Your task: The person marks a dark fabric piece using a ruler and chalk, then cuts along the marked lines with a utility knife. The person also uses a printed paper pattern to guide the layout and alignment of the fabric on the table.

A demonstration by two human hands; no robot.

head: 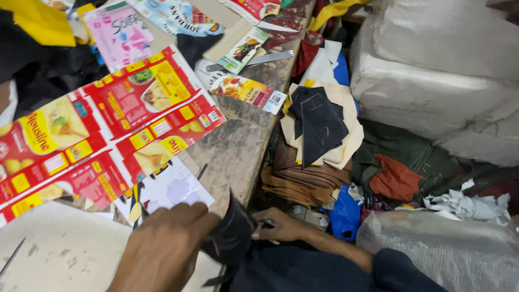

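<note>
Hands work at the near edge of a worn bench [238,146]. Left hand [165,246] lies knuckles up, fingers curled over a black piece [232,232] of thin, leather-like sheet, pinching its near left side. Right hand [281,226] meets the piece from the right, fingers closed on a small dark tool [266,222]; its kind cannot be told. The piece stands bent at the bench edge, between both hands, partly off the surface.

Risk: the tool sits close to the left fingers, so a slip along the bent sheet could nick them. The piece overhangs the edge; a loosened pinch could drop it into the clutter below.

Beyond the left hand, flattened red cartons [108,130] overlap a white sheet [173,189]. Farther off lie a pink carton [116,32], more printed card and a flat metal blade [267,58]. The bench top is scuffed, stained and dark.

Right of the bench, a stack of brown and cream cut-outs [324,146] carries a black cut-out [319,121]. Green and rust cloth [400,167], a blue bag [346,213] and clear plastic [432,249] crowd the near right. White wrapped bales [432,81] fill the far right. Light is dim.
</note>
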